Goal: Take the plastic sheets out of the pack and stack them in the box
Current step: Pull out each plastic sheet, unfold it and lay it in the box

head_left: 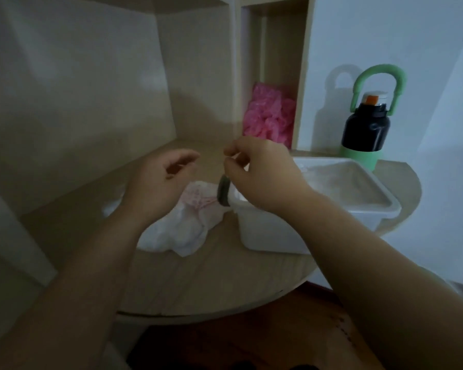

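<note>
A round wooden surface (198,276) stands in a dim room. Pale shelves (278,62) and a white wall are behind it. Some crumpled pink plastic (267,116) sits in one narrow shelf space. A black and green bottle (365,129) stands at the back right of the surface.

The head view is the only view. The pack (182,231) is a soft white bag with pink print. It lies crumpled on the surface, just beside the left wall of the white box (265,231). The inside of the box looks pale, and I cannot tell if any sheets lie in it yet. I cannot pick out a single sheet, so I think the rest are in the pack.

The sheets should be very light, thin and floppy. They may be slippery and stick to each other. A corner or an edge looks like the best place to pinch one. The pack may slide or lift, so it needs holding down.

The left hand (158,182) hangs over the pack with its fingers (185,156) loosely curled. It holds nothing. The right hand (262,172) is above the near left corner of the box. Its fingers (233,150) are pressed to the thumb in a small pinch. A dark strip (223,190) hangs just under the pinch. I cannot tell what it is.
</note>
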{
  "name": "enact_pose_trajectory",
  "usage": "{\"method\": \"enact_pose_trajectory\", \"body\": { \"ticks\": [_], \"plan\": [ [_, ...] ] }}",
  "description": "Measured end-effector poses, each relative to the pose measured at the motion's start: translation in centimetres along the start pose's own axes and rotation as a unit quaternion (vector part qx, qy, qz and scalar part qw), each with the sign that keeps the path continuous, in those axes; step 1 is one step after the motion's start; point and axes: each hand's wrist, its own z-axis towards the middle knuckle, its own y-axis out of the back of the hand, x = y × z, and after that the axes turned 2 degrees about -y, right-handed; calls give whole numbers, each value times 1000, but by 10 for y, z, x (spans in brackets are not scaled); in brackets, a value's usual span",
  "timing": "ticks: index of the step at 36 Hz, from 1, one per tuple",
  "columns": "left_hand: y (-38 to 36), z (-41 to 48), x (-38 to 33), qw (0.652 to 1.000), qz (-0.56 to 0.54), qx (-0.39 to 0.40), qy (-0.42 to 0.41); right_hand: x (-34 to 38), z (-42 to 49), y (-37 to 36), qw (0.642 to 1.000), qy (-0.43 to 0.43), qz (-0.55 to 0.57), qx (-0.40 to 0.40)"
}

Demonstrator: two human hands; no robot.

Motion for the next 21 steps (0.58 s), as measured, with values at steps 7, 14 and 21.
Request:
{"method": "enact_pose_trajectory", "body": {
  "ticks": [7,14,21],
  "plan": [
    [15,-59,70,993,44,-71,89,24,-18,-74,996,23,65,58],
    [-4,-95,106,980,156,56,107,-8,-30,-152,974,-118,144,127],
    [-9,-81,110,965,202,-35,164,-30,-23,-177,968,-149,153,131]
  ]
}}
